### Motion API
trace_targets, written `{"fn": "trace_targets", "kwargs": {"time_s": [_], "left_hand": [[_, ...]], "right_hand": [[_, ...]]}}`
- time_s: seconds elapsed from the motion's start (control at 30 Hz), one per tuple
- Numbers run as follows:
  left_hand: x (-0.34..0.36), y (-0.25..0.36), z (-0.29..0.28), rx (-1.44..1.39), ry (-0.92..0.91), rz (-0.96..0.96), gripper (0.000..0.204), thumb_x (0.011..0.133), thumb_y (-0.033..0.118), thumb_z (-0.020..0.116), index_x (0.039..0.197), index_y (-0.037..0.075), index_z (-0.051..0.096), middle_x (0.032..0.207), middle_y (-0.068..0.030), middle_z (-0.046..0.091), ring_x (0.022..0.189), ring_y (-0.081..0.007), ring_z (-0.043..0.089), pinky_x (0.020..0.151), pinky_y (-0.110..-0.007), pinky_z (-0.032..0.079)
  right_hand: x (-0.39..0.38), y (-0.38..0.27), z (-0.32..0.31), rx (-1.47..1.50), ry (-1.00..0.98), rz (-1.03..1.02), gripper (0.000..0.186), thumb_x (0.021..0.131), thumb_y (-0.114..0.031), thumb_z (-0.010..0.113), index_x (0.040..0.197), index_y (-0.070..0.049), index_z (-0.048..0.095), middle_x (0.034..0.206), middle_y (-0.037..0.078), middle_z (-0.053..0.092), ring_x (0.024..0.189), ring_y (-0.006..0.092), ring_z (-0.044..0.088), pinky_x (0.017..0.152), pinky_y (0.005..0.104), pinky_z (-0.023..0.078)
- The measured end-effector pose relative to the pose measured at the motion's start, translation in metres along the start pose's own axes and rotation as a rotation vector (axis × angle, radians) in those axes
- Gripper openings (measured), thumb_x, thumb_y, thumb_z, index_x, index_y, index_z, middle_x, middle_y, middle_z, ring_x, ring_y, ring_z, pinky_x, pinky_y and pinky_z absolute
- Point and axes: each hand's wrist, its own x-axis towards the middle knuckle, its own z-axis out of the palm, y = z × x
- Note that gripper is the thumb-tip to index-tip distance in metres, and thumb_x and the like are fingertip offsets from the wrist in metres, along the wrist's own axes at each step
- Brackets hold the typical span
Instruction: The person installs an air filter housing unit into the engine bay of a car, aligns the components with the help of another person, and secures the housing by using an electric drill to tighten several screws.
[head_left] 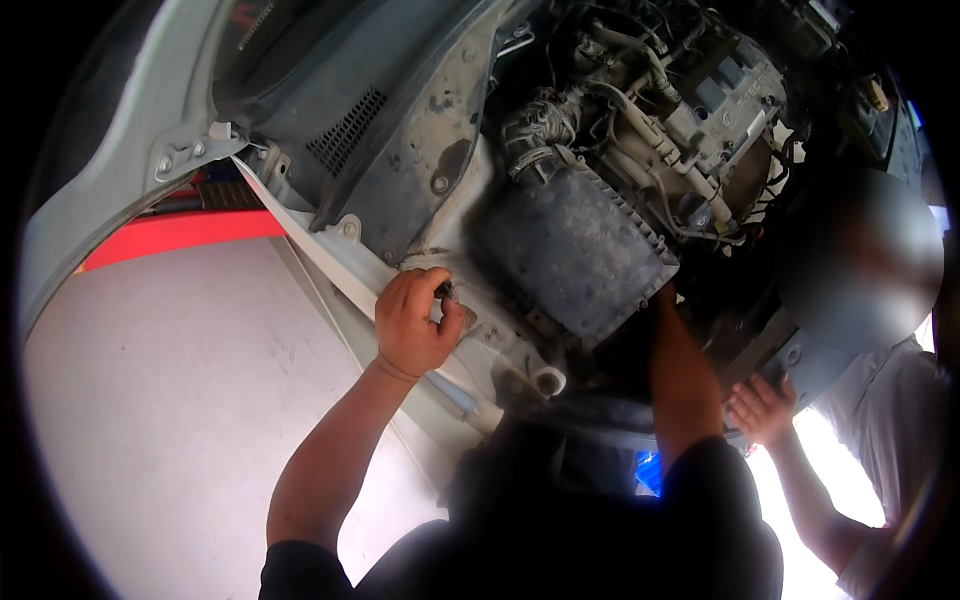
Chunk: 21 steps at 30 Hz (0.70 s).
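Your left hand (415,320), left of centre, pinches a small dark piece (444,290) at its fingertips, apparently for fine control, while your right hand's grip, hidden beside the black box (575,250) at centre, I cannot tell

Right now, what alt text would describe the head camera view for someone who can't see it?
A person's left hand holds a small dark object at the side of an open car engine bay. The right forearm reaches in beside a black plastic box, right hand hidden; another person's hand shows nearby.
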Motion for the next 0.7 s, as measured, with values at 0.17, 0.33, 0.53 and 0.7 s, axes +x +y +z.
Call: {"fn": "trace_targets", "kwargs": {"time_s": [0.17, 0.33, 0.53, 0.7], "left_hand": [[0.000, 0.000, 0.000, -0.022, 0.009, -0.007, 0.031, 0.072, 0.001, 0.064, 0.103, 0.002, 0.060, 0.079, -0.0124, 0.061, 0.070, -0.0320, 0.059, 0.063, -0.041, 0.049], [0.001, 0.001, 0.002, -0.003, 0.014, -0.001, 0.031, 0.072, 0.001, 0.063, 0.102, 0.002, 0.060, 0.079, -0.0128, 0.061, 0.069, -0.0323, 0.059, 0.063, -0.041, 0.049], [0.001, 0.004, 0.001, -0.005, 0.009, 0.006, 0.032, 0.072, 0.002, 0.064, 0.103, 0.002, 0.059, 0.079, -0.0126, 0.061, 0.069, -0.0326, 0.058, 0.064, -0.041, 0.048], [0.004, 0.004, -0.003, -0.015, 0.002, 0.000, 0.031, 0.071, -0.002, 0.065, 0.102, 0.002, 0.060, 0.079, -0.0127, 0.061, 0.068, -0.0311, 0.060, 0.064, -0.041, 0.049]], "right_hand": [[-0.001, -0.002, 0.001, 0.010, 0.001, 0.002, 0.039, 0.090, -0.044, 0.062, 0.112, -0.013, 0.071, 0.111, 0.009, 0.072, 0.100, 0.0273, 0.070, 0.080, 0.0406, 0.056], [-0.001, -0.005, 0.000, 0.012, -0.002, -0.004, 0.039, 0.090, -0.044, 0.062, 0.112, -0.013, 0.071, 0.111, 0.009, 0.072, 0.101, 0.0273, 0.070, 0.080, 0.0406, 0.055], [-0.002, -0.012, -0.004, 0.007, 0.000, -0.017, 0.039, 0.090, -0.044, 0.062, 0.112, -0.012, 0.071, 0.112, 0.009, 0.072, 0.101, 0.0274, 0.070, 0.080, 0.0406, 0.055], [0.001, -0.022, -0.010, 0.010, 0.002, -0.031, 0.040, 0.090, -0.044, 0.062, 0.112, -0.012, 0.071, 0.112, 0.009, 0.072, 0.101, 0.0274, 0.070, 0.081, 0.0406, 0.055]]}}
